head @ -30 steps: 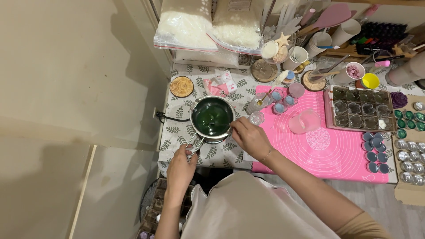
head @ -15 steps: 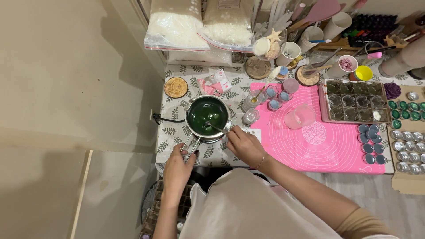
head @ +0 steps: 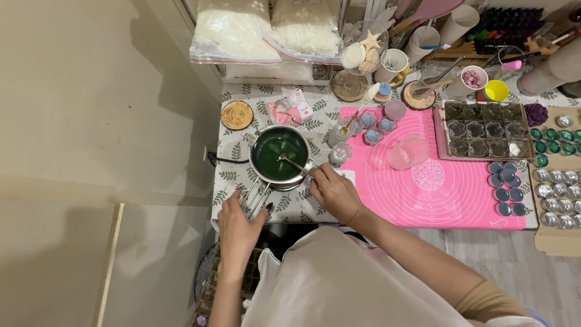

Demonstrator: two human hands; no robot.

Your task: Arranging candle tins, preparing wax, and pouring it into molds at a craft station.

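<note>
Stirring dark green liquid in small steel pot (head: 280, 156) on table (head: 233, 181).
Right hand (head: 333, 192) pinched on thin metal stirrer (head: 295, 163); left hand (head: 238, 224) apparently closed around pot handle (head: 257, 197). Next: steady, slow circles, no splashing.

A small steel pot (head: 280, 155) of dark green liquid stands upright, wire handle (head: 257, 198) pointing seven o'clock, metal spoon (head: 295, 163) dipped in.

Left hand (head: 237, 225) palm down with fingers curled, forearm reaching up from below, right hand (head: 334, 192) fingers pinched together, right arm bent at elbow
</note>
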